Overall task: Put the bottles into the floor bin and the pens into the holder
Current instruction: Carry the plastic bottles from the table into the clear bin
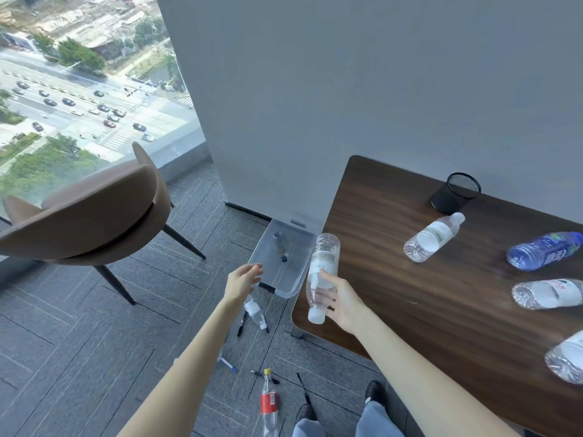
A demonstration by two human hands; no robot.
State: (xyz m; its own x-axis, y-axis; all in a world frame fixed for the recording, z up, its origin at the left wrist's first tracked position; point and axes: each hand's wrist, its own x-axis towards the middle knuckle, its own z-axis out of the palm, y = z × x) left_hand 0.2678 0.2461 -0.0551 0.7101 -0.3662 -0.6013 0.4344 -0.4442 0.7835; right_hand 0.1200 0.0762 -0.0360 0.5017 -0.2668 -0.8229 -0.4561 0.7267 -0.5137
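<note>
Clear bottle (321,275) in right grip (342,302)

A: Where's the bin (281,260)?
B: Mid-frame, on the floor, just left of the table (441,279) corner, below the wall (347,89). Chair (85,216) sits far left.
A: On the table?
B: Holder (456,193) at the upper right; bottle (432,237) just below it, three more bottles down the right edge.
A: Floor?
B: One bottle (255,312) below the bin, another (269,405) at bottom centre, pens scattered between them. Right hand (342,302) holds a bottle (321,275) beside the bin, cap down; left hand (243,283) at the bin's left rim.
</note>
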